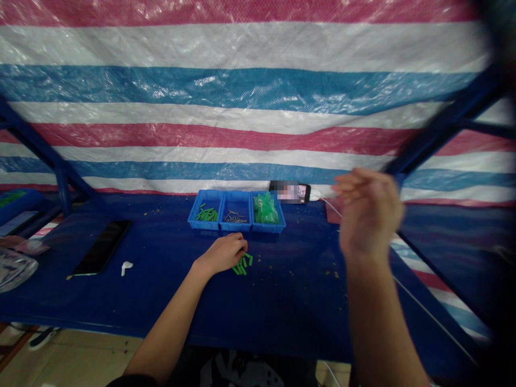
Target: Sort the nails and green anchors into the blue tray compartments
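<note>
My left hand [223, 253] rests on the blue table with its fingers curled, at the edge of a small pile of green plastic plugs [242, 264]. Its fingertips are mostly hidden, so what they hold, if anything, does not show. My right hand [367, 212] is raised at the right, slightly blurred, its fingers stretched toward the left and no object visible in it. Beyond the left hand stand three joined blue bins: the left bin [194, 221] has green plugs, the middle bin [236, 227] metal screws, the right bin [269, 228] a bag of green pieces [265, 208].
A lit phone [304, 193] with a white cable lies behind the bins. At the left are a dark phone [102, 248], a white earbud [126, 266] and a plastic bag [16, 269]. Blue frame bars flank the table [290, 306]; a striped tarp [242, 123] hangs behind.
</note>
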`<state>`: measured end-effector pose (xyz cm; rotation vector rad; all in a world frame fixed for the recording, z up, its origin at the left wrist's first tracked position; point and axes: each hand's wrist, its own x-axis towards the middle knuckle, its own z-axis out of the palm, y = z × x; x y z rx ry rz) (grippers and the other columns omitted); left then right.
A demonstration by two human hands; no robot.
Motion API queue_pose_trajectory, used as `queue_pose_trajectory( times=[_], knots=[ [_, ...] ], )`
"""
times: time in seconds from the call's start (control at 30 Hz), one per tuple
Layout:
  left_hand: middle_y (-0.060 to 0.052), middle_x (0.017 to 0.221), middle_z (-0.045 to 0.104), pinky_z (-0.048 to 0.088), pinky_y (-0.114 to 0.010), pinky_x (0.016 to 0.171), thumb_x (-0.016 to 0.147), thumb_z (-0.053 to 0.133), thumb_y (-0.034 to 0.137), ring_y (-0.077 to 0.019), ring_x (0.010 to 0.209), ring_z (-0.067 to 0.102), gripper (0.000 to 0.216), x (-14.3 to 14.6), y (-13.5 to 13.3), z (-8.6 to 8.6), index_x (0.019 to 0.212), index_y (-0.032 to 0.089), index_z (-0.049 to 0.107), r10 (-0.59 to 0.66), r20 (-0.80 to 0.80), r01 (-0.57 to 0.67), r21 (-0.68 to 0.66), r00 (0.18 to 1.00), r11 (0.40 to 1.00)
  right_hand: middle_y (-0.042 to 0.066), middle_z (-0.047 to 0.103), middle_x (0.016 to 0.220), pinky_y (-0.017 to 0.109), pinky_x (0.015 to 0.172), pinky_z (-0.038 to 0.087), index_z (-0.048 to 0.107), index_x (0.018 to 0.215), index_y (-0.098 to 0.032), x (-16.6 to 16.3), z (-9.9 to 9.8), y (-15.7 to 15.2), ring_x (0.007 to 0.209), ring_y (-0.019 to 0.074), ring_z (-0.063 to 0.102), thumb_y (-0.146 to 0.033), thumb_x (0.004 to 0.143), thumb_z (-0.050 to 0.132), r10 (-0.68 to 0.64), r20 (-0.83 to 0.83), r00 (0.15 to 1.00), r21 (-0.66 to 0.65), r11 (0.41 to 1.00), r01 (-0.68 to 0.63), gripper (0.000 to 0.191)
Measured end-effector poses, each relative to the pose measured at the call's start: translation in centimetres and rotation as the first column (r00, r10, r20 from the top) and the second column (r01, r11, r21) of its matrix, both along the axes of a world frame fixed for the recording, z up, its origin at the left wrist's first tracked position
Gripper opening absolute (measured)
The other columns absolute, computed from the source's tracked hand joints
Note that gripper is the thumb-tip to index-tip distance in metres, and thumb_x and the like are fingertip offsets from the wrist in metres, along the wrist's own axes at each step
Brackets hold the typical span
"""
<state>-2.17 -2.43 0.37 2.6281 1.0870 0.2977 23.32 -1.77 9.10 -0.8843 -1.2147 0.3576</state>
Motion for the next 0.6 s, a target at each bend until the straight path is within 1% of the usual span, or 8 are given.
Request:
queue_pose_trajectory(
  times=[0.07,0.1,0.17,0.23,0.27,0.33,0.47,0.6],
  knots=[
    [-0.004,0.091,0.056,0.045,-0.027,0.074,0.087,0.043,0.016,-0.0162,0.087,0.056,0.014,0.0,0.0,0.0,0.087,0.017,0.057,0.000,-0.003,0.000,0.003,1.000,1.000,0.004,0.062,0.078,0.029,0.066,0.048,0.061,0.089,-0.018,0.0,-3.4,1.9,0.066,0.0128,0.060,-0.042,0.082,0.052,-0.033,-0.100,0.994,-0.168,0.986,0.016,0.027],
    [-0.004,0.091,0.056,0.045,-0.026,0.074,0.087,0.042,0.016,-0.0158,0.087,0.056,0.015,0.0,0.0,0.0,0.087,0.017,0.057,-0.002,-0.002,0.002,0.002,1.000,1.000,0.004,0.063,0.076,0.028,0.062,0.047,0.062,0.085,-0.018,0.1,-5.5,2.8,0.062,0.0129,0.059,-0.045,0.077,0.056,-0.080,-0.101,0.992,-0.273,0.961,0.050,0.029],
    [-0.003,0.091,0.056,0.045,-0.026,0.074,0.088,0.042,0.017,-0.0153,0.086,0.056,0.015,-0.1,0.1,0.0,0.087,0.017,0.057,-0.003,0.003,0.003,0.000,1.000,1.000,0.003,0.063,0.073,0.028,0.057,0.045,0.062,0.083,-0.017,0.8,-9.7,4.6,0.057,0.0124,0.056,-0.049,0.071,0.060,-0.123,-0.105,0.987,-0.427,0.902,0.067,0.034],
    [-0.004,0.092,0.056,0.044,-0.027,0.076,0.087,0.044,0.018,-0.0158,0.089,0.056,0.014,-0.2,0.3,-0.2,0.089,0.017,0.058,-0.001,0.012,0.001,0.000,1.000,1.000,0.004,0.062,0.071,0.027,0.056,0.045,0.062,0.082,-0.016,1.6,-12.9,5.6,0.055,0.0120,0.054,-0.051,0.068,0.061,-0.140,-0.084,0.987,-0.512,0.856,0.078,0.038],
    [-0.004,0.092,0.056,0.044,-0.027,0.076,0.087,0.046,0.020,-0.0161,0.090,0.056,0.013,-0.3,0.3,-0.2,0.090,0.017,0.058,-0.002,0.017,0.002,-0.001,1.000,1.000,0.004,0.062,0.071,0.027,0.056,0.044,0.062,0.082,-0.016,1.8,-13.9,5.8,0.055,0.0120,0.054,-0.053,0.067,0.061,-0.145,-0.055,0.988,-0.520,0.849,0.095,0.040],
    [-0.004,0.093,0.056,0.044,-0.027,0.077,0.085,0.049,0.020,-0.0164,0.090,0.056,0.012,-0.4,0.5,-0.4,0.090,0.018,0.060,-0.004,0.022,0.004,-0.005,1.000,1.000,0.005,0.063,0.075,0.027,0.055,0.044,0.062,0.084,-0.016,1.9,-14.7,5.8,0.056,0.0127,0.054,-0.057,0.068,0.057,-0.097,-0.017,0.995,-0.528,0.846,0.074,0.044],
    [-0.003,0.091,0.056,0.044,-0.026,0.075,0.086,0.048,0.020,-0.0157,0.088,0.056,0.012,-0.4,0.5,-0.6,0.085,0.017,0.060,-0.012,0.022,0.012,-0.004,1.000,1.000,0.005,0.062,0.071,0.030,0.058,0.047,0.063,0.083,-0.017,0.9,-13.9,5.1,0.058,0.0155,0.055,-0.060,0.067,0.057,0.034,0.105,0.994,-0.528,0.849,0.027,0.046],
    [-0.002,0.091,0.056,0.044,-0.026,0.077,0.088,0.046,0.021,-0.0149,0.089,0.055,0.012,-0.3,0.7,-0.4,0.086,0.018,0.057,-0.004,0.089,0.001,0.034,0.996,0.999,0.005,0.062,0.072,0.031,0.059,0.047,0.062,0.083,-0.017,0.3,-13.5,5.0,0.058,0.0158,0.054,-0.061,0.068,0.056,0.079,0.137,0.987,-0.526,0.850,0.005,0.047]
  ],
)
